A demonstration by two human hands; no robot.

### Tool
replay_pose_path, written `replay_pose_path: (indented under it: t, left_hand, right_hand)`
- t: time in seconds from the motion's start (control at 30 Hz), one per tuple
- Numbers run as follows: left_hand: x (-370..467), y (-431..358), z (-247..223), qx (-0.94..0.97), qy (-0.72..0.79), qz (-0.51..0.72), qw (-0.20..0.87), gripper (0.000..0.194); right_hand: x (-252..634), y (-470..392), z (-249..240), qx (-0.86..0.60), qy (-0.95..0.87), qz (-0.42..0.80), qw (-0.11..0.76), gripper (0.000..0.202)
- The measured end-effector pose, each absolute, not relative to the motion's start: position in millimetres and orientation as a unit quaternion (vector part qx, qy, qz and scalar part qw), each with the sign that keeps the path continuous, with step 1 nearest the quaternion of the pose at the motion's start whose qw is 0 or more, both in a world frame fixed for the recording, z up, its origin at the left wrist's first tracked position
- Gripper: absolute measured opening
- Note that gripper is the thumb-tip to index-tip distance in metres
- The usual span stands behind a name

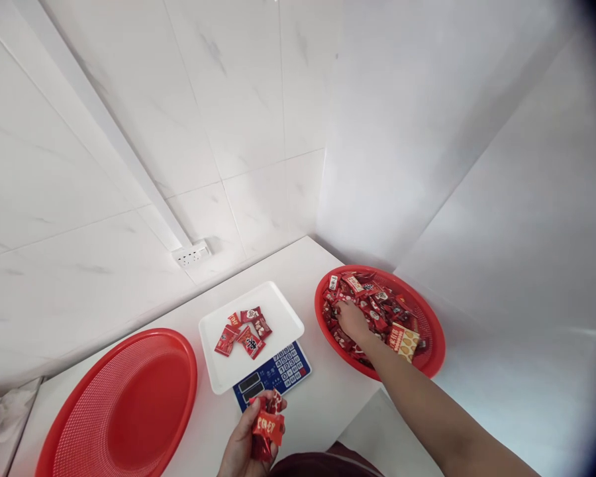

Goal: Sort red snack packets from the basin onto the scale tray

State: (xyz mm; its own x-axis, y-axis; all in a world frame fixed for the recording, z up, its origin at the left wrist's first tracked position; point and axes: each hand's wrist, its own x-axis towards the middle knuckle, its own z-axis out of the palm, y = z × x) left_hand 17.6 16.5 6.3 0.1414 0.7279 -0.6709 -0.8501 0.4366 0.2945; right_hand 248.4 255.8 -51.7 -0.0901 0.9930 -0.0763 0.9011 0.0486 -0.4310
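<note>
My left hand (251, 434) is closed around several red wrapped candies (268, 427), just in front of the scale's keypad. My right hand (351, 319) reaches into a red plastic basket (434, 354) heaped with small red packets (377, 311). Its fingertips are down among the packets, so what they pinch is hidden. A larger packet with a yellow pattern (403, 342) lies near the basket's right side. Between the two baskets stands a digital scale (291, 370) with a blue keypad panel. On its white tray (278, 315) lie several red packets (251, 341).
A second red basket (144, 397), with nothing in it, stands on the white table (308, 271) at the left. A wall socket (191, 254) sits low on the tiled wall behind. White wall panels close off the right side. A crumpled white bag (12, 411) is at the far left.
</note>
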Motion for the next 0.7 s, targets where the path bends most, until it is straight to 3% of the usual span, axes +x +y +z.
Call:
replay_pose_path:
  t: [0.13, 0.27, 0.4, 0.53, 0.6, 0.7]
  left_hand:
    - [11.0, 7.8, 4.8, -0.113, 0.405, 0.545, 0.725, 0.023]
    - [10.7, 6.1, 11.1, -0.117, 0.420, 0.552, 0.711, 0.021]
    - [12.7, 8.3, 16.2, -0.104, 0.427, 0.552, 0.709, 0.021]
    - [13.8, 9.0, 16.9, -0.107, 0.437, 0.552, 0.702, 0.022]
    - [13.8, 9.2, 15.1, -0.112, 0.449, 0.553, 0.694, 0.023]
    - [14.3, 11.3, 10.9, -0.117, 0.471, 0.554, 0.677, 0.025]
  right_hand:
    - [242.0, 249.5, -41.2, -0.652, -0.700, 0.225, 0.188, 0.024]
    - [196.0, 233.2, -33.9, -0.538, -0.610, 0.510, 0.280, 0.019]
    - [140.3, 213.5, -30.9, -0.472, -0.583, 0.608, 0.260, 0.014]
    - [119.6, 207.8, -19.5, -0.423, -0.511, 0.698, 0.270, 0.033]
    - [124.3, 206.3, -12.6, -0.427, -0.517, 0.697, 0.254, 0.044]
    - [141.8, 194.7, -5.9, -0.420, -0.558, 0.689, 0.193, 0.045]
